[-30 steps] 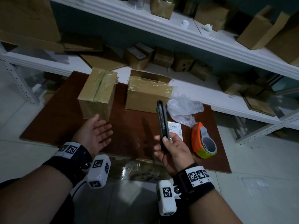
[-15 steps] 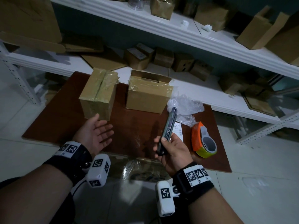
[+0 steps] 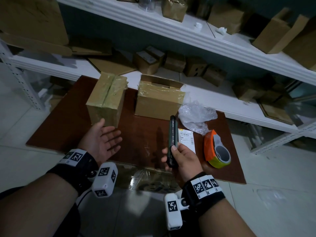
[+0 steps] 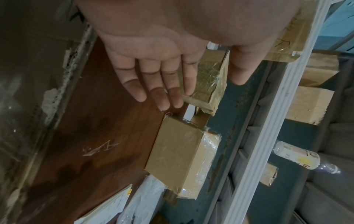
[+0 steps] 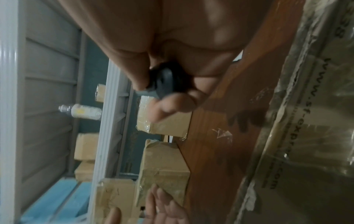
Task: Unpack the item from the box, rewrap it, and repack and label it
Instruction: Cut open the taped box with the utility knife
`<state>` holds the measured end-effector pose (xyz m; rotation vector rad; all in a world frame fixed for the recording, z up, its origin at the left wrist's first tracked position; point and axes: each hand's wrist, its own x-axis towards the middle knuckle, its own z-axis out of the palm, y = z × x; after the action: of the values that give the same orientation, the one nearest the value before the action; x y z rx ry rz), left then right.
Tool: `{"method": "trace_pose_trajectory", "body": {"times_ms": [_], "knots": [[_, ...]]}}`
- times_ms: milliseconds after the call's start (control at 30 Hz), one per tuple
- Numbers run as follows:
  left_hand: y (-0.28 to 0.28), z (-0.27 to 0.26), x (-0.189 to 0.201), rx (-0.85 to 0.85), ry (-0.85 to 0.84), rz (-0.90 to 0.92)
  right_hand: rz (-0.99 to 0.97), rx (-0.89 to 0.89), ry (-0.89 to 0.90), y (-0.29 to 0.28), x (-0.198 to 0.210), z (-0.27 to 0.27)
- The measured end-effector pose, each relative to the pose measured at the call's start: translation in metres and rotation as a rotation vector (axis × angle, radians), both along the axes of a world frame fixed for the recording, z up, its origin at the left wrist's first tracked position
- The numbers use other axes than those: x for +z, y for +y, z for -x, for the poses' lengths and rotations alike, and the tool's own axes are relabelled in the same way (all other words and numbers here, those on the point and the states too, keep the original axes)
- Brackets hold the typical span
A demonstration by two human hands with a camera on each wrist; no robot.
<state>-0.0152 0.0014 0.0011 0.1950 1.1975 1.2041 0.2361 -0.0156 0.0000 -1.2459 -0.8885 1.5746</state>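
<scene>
My right hand (image 3: 177, 154) grips a slim black utility knife (image 3: 173, 134) upright over the brown board (image 3: 68, 127); its butt end shows between my fingers (image 5: 164, 84). The left hand (image 3: 104, 139) hovers palm up, fingers straight, holding nothing (image 4: 159, 84). Ahead stand two cardboard boxes: a taped one (image 3: 106, 98) just beyond my left fingertips and one with raised flaps (image 3: 157, 98) at centre. Crumpled bubble wrap (image 3: 195, 115), a white shipping label (image 3: 187, 139) and an orange tape dispenser (image 3: 216, 149) lie to the right of the knife.
White metal shelving (image 3: 171, 29) behind the board carries several cardboard boxes and flat cardboard sheets. A flattened carton wrapped in clear film (image 3: 150, 180) lies at the board's near edge. Pale floor tiles (image 3: 273, 194) surround the board.
The knife tilted right half a second ago and now stands upright again in my right hand. The left hand stayed palm up in place.
</scene>
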Motion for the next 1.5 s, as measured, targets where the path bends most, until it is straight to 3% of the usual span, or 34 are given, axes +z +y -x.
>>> {"method": "trace_pose_trajectory", "body": {"times_ms": [300,833,1000,1133,1267,1400,1500], "knots": [[0.002,-0.001,0.002,-0.010,-0.012,0.007,0.008,-0.001,0.082,0.001,-0.002,0.001],[0.003,0.000,-0.003,-0.024,-0.032,0.008,0.008,0.004,-0.051,-0.001,0.002,-0.004],[0.002,0.004,0.003,0.068,0.009,-0.017,0.031,-0.019,-0.080,0.004,0.006,-0.002],[0.011,0.009,0.020,0.180,0.250,-0.079,0.097,0.001,-0.036,0.013,0.013,0.009],[0.035,0.022,0.044,0.181,0.711,-0.222,0.162,0.048,0.068,0.021,0.021,0.023],[0.069,0.022,0.062,0.036,0.995,-0.187,0.169,0.110,0.109,0.026,0.022,0.030],[0.092,0.021,0.056,-0.169,1.269,-0.102,0.159,0.132,0.107,0.027,0.020,0.026]]}}
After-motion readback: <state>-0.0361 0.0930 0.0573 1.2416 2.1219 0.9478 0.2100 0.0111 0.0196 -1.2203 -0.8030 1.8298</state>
